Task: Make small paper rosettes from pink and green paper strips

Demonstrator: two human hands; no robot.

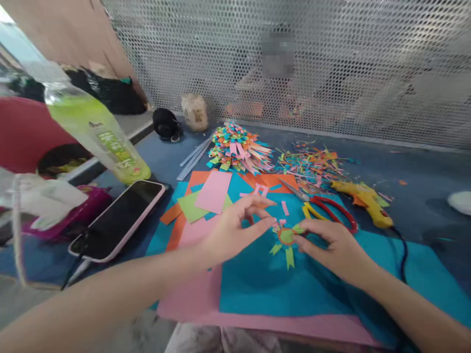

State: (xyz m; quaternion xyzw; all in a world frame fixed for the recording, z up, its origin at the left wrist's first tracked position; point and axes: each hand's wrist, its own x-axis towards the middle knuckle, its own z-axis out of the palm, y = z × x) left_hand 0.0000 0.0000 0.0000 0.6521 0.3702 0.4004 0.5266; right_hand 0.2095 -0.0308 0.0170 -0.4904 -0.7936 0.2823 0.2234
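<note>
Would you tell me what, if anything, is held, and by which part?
The right hand pinches a paper rosette by its right edge; whether the left hand grips anything is unclear.

The label (117, 152) on the bottle (91, 133) carries lettering too blurred to read.

Beyond the scissors (312, 199), mesh (184, 59) veils a person (278, 58), part masked by pixels on my remote feed. To the scissors' far right, the edge crops a white object (460, 202) I cannot identify. Well left of them, lettering on the bottle (105, 132) is too small to read. Nearer than the scissors, the right hand (331, 242) covers one side of the paper rosette (286, 236); both forearms (121, 294) leave my frame.
</note>
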